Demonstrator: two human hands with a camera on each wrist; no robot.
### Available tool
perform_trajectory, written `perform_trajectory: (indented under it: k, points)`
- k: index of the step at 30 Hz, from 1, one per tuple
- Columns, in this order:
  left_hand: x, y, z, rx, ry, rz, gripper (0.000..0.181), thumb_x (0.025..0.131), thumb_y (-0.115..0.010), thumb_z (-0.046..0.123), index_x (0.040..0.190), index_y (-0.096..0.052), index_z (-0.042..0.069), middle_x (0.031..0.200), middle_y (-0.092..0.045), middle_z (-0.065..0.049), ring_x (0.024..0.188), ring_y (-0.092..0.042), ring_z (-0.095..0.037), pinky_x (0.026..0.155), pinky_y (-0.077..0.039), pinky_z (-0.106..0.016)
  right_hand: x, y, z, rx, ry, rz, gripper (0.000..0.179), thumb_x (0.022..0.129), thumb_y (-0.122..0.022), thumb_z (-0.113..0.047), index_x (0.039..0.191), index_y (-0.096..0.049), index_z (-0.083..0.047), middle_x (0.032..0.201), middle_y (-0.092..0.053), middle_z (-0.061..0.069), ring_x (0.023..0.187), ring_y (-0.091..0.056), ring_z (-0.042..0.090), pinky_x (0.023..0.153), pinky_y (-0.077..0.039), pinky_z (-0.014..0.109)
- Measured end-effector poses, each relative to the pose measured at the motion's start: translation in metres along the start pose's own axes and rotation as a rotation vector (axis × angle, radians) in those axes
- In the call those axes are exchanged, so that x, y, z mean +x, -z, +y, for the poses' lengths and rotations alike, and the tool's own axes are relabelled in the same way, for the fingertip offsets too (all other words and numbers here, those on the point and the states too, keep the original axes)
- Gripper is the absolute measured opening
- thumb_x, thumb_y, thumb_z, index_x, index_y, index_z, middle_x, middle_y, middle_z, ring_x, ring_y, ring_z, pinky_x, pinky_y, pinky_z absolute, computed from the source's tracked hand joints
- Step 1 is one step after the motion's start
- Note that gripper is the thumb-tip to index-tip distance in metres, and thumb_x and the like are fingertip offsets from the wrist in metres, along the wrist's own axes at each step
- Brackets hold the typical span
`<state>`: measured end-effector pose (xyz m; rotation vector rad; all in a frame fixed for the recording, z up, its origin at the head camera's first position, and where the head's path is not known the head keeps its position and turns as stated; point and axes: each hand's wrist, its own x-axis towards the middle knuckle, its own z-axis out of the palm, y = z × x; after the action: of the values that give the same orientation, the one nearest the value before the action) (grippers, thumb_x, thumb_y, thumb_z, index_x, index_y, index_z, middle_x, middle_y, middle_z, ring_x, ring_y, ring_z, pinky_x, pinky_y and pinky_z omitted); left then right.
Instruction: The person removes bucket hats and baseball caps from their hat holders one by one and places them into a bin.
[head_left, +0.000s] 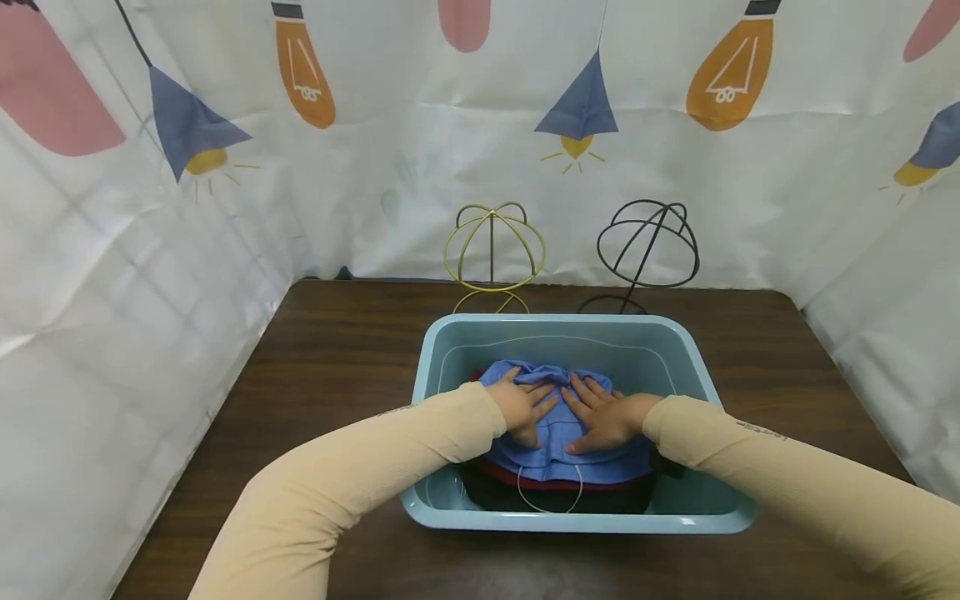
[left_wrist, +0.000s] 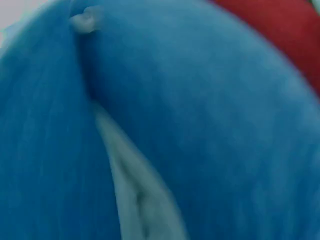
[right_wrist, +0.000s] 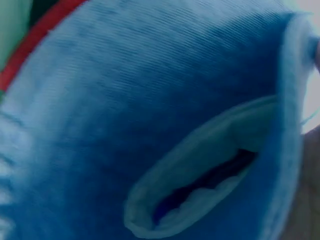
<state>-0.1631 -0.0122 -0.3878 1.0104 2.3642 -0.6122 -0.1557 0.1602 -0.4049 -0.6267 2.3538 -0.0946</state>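
A blue cloth hat [head_left: 558,435] with a thin white cord [head_left: 550,512] lies on top of a stack inside a light blue plastic tub [head_left: 585,522]. My left hand [head_left: 523,407] rests on the hat's left side, fingers spread. Opposite it, my right hand [head_left: 606,421] presses on the right side with straight fingers. Beneath the blue brim show a red edge [head_left: 536,483] and a black item [head_left: 480,493], mostly hidden. Blue fabric [left_wrist: 225,130] fills the left wrist view, with red cloth [left_wrist: 285,30] at its corner. Blue fabric [right_wrist: 150,95] also dominates the right wrist view.
Behind the tub stand a gold wire hat stand [head_left: 492,250] and a black wire hat stand [head_left: 648,246]. The dark wooden table [head_left: 337,375] carries everything. A white curtain [head_left: 420,167] printed with lamps and bulbs hangs around its back and sides.
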Motion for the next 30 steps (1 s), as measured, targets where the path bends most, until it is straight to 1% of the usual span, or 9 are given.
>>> perform_trajectory:
  k: [3,6,8,12,15,21,25,28,30]
  points:
    - [-0.015,0.010,0.002,-0.020,0.008,-0.027,0.076,0.091,-0.048,0.057,0.154,-0.018,0.025,0.159,-0.012,0.009,0.143,-0.012,-0.006,0.115,-0.011,-0.038,0.003,-0.003,-0.001,0.003,-0.011,-0.012,0.091,0.090,-0.050,-0.058,0.153,-0.010,-0.005,0.158,0.007,0.018,0.143,0.006,0.039,0.110,-0.011,0.060]
    - [-0.016,0.010,0.002,-0.047,0.013,-0.042,0.076,0.091,-0.048,0.056,0.154,-0.018,0.025,0.159,-0.011,0.009,0.143,-0.011,-0.006,0.115,-0.010,-0.037,0.007,-0.005,-0.002,0.004,-0.020,-0.024,0.092,0.090,-0.050,-0.058,0.153,-0.008,-0.005,0.158,0.009,0.017,0.143,0.007,0.038,0.111,-0.010,0.059]
    - [-0.014,0.009,0.001,-0.062,0.021,-0.052,0.076,0.091,-0.048,0.055,0.154,-0.018,0.025,0.159,-0.011,0.009,0.143,-0.010,-0.005,0.115,-0.009,-0.037,0.010,-0.005,-0.002,0.002,-0.023,-0.031,0.092,0.090,-0.049,-0.058,0.153,-0.007,-0.005,0.158,0.009,0.018,0.143,0.008,0.038,0.111,-0.009,0.060]
    - [0.001,0.000,-0.005,-0.053,0.025,-0.054,0.077,0.091,-0.047,0.055,0.154,-0.016,0.025,0.159,-0.009,0.009,0.143,-0.009,-0.007,0.115,-0.008,-0.038,0.017,-0.003,-0.001,-0.007,-0.034,-0.031,0.092,0.090,-0.049,-0.058,0.153,-0.007,-0.005,0.158,0.008,0.017,0.143,0.008,0.037,0.111,-0.009,0.059]
    - [0.003,0.001,-0.007,-0.040,0.028,-0.055,0.076,0.092,-0.047,0.055,0.154,-0.016,0.025,0.159,-0.010,0.009,0.143,-0.010,-0.006,0.115,-0.008,-0.038,0.020,0.001,0.000,-0.012,-0.036,-0.034,0.091,0.090,-0.049,-0.058,0.153,-0.009,-0.006,0.158,0.006,0.017,0.143,0.006,0.037,0.111,-0.010,0.058]
    - [-0.012,0.018,-0.013,-0.153,0.005,-0.092,0.074,0.093,-0.046,0.056,0.154,-0.020,0.023,0.159,-0.014,0.005,0.143,-0.013,-0.009,0.115,-0.010,-0.039,0.000,0.029,-0.017,0.036,-0.002,-0.029,0.081,0.090,-0.059,-0.046,0.150,-0.026,-0.002,0.156,-0.014,0.023,0.142,-0.013,0.041,0.111,-0.018,0.055]
    - [-0.028,0.032,-0.027,-0.288,-0.080,-0.088,0.072,0.095,-0.045,0.053,0.153,-0.023,0.017,0.158,-0.016,-0.001,0.144,-0.015,-0.015,0.115,-0.013,-0.040,-0.021,0.051,-0.022,0.047,0.084,0.052,0.070,0.091,-0.061,-0.039,0.144,-0.038,0.000,0.148,-0.033,0.023,0.137,-0.030,0.039,0.109,-0.026,0.052]
    - [-0.054,0.043,-0.048,-0.395,-0.160,-0.001,0.070,0.097,-0.044,0.049,0.152,-0.023,0.014,0.158,-0.016,-0.004,0.144,-0.015,-0.020,0.115,-0.014,-0.041,-0.042,0.067,-0.016,0.026,0.173,0.193,0.062,0.093,-0.059,-0.036,0.140,-0.044,0.001,0.142,-0.043,0.023,0.131,-0.039,0.038,0.105,-0.033,0.053]
    - [-0.074,0.047,-0.065,-0.462,-0.193,0.102,0.068,0.097,-0.045,0.047,0.152,-0.023,0.012,0.158,-0.015,-0.006,0.144,-0.013,-0.022,0.115,-0.014,-0.043,-0.057,0.076,-0.010,0.024,0.214,0.307,0.059,0.093,-0.058,-0.036,0.138,-0.047,0.000,0.138,-0.047,0.022,0.127,-0.045,0.038,0.101,-0.037,0.054]
